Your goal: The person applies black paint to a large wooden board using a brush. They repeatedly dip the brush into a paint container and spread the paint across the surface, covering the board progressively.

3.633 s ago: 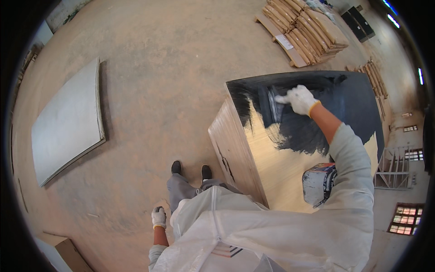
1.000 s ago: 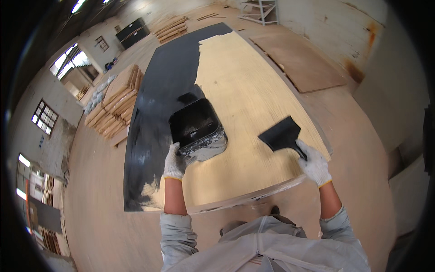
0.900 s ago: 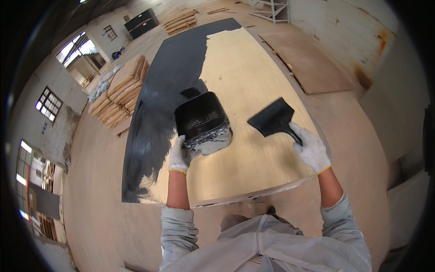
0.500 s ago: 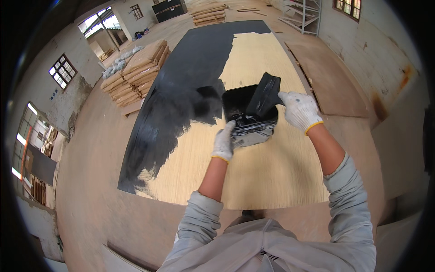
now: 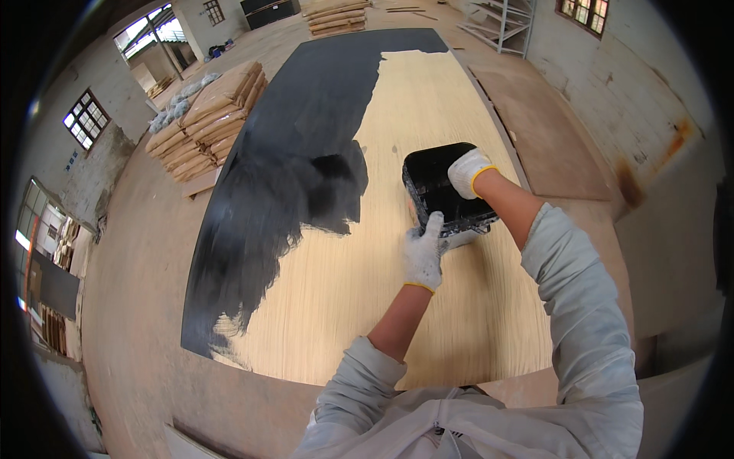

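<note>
A black, paint-crusted tub (image 5: 428, 170) is held tilted above the pale wood-grain panel (image 5: 352, 306). My left hand (image 5: 424, 254), in a white knit glove, grips its near rim, thumb over the edge. Reaching over the tub's right side, my gloved right hand (image 5: 468, 173) is closed, with its fingertips down in the opening. The wide, flat, black-coated paintbrush it held is hidden by hand and tub. Black paint (image 5: 306, 115) covers the panel's left part and far end, with a ragged, streaky edge and a wetter, darker patch near the middle.
Wrapped brown bundles (image 5: 206, 115) are stacked on the floor left of the panel. A brown sheet (image 5: 539, 130) lies along the right side, near the wall. Farther back stand a metal rack (image 5: 501, 27) and another stack of boards (image 5: 336, 17).
My right hand has lowered the paintbrush into the tub, out of sight. My left hand and the tub have shifted right across the panel. The view has moved slightly too.
</note>
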Demonstrator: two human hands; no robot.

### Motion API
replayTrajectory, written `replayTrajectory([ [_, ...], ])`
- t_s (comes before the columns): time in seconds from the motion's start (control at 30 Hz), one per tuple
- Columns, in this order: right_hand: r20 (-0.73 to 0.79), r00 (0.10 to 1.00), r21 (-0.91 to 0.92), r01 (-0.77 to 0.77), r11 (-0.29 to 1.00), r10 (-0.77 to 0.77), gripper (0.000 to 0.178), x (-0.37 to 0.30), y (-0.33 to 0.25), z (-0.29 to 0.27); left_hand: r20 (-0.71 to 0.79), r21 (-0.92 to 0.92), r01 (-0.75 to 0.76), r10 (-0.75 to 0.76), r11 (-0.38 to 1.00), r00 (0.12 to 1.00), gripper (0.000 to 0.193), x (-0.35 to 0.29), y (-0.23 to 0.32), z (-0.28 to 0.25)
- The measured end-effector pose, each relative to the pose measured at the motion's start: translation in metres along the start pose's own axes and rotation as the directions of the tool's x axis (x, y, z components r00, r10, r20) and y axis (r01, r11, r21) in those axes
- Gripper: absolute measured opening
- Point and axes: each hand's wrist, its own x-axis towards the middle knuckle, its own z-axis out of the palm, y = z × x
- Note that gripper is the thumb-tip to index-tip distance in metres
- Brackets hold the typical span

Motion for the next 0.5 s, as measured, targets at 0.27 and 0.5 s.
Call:
replayTrajectory([
  [0.27, -0.099, 0.993, -0.017, 0.055, 0.998, -0.057, 0.025, 0.034, 0.023, 0.027, -0.066, 0.001, -0.256, 0.255, 0.967, 0.965, 0.039, 0.037, -0.059, 0.046],
  [0.5, -0.241, 0.97, -0.031, -0.017, 0.999, 0.009, 0.021, 0.0, 0.087, 0.025, -0.136, 0.075, -0.224, 0.233, 0.972, 0.963, 0.051, 0.052, -0.069, 0.094],
])
